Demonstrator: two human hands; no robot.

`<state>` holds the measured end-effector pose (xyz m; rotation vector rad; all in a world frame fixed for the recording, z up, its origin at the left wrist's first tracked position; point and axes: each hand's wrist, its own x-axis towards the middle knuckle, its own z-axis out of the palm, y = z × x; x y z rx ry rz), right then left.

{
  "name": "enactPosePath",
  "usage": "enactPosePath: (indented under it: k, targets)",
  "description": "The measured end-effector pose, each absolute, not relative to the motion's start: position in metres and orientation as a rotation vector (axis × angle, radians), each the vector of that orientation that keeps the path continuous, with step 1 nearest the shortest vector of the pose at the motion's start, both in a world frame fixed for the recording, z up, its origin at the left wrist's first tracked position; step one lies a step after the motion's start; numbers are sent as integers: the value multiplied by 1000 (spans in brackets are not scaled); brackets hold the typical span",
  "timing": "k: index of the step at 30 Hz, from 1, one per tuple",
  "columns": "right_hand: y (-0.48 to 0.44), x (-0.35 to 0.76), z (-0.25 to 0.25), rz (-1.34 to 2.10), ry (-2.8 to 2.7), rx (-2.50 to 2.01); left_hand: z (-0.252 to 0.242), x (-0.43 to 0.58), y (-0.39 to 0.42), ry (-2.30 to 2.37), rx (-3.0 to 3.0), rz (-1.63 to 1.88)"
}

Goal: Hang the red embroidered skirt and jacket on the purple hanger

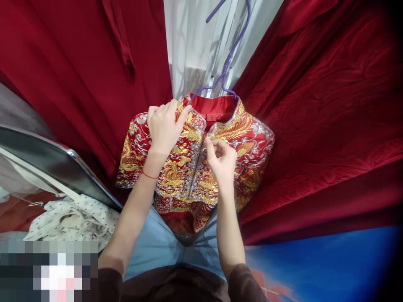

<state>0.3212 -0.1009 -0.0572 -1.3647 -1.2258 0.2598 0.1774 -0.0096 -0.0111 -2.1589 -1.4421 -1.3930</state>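
Note:
A red jacket [176, 172] with dense gold and silver embroidery hangs upright in front of me on a purple hanger [226, 67]. My left hand [165, 126] is closed over the jacket's shoulder beside the collar, with the thumb toward the collar edge. At the upper end of the front zipper [195, 172], just below the collar, my right hand [222, 157] pinches what looks like the zipper pull, mostly hidden by the fingertips. The zipper line runs closed down the chest. Inside the collar, a red size label [211, 118] reads S.
Dark red garments [132, 37] hang on the left, and a patterned red cloth [330, 138] on the right. White fabric [189, 37] is behind the hanger. A dark framed panel [53, 155] and a dotted white cloth [75, 218] are at left. Something blue [330, 264] lies at lower right.

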Motion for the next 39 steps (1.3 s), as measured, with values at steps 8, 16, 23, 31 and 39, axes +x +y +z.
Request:
enactPosePath:
  k: [8, 16, 23, 31, 39]
  targets:
    - [-96, 324, -49, 0, -1311, -1629, -11, 176, -15, -1405, -2171, -1390]
    - [-136, 398, -22, -714, -1470, -1609, -16, 123, -3, -1285, -2301, -1357]
    - [-110, 459, -11, -571, -1844, -1714, -14, 106, 8, -1228, -2216, -1491]
    - [-98, 439, -27, -559, -1695, -1714, -14, 109, 12, -1313, -2259, -1443]
    - [-83, 430, -36, -566, -1576, -1825, -22, 114, 10, -1396, -2324, -1212]
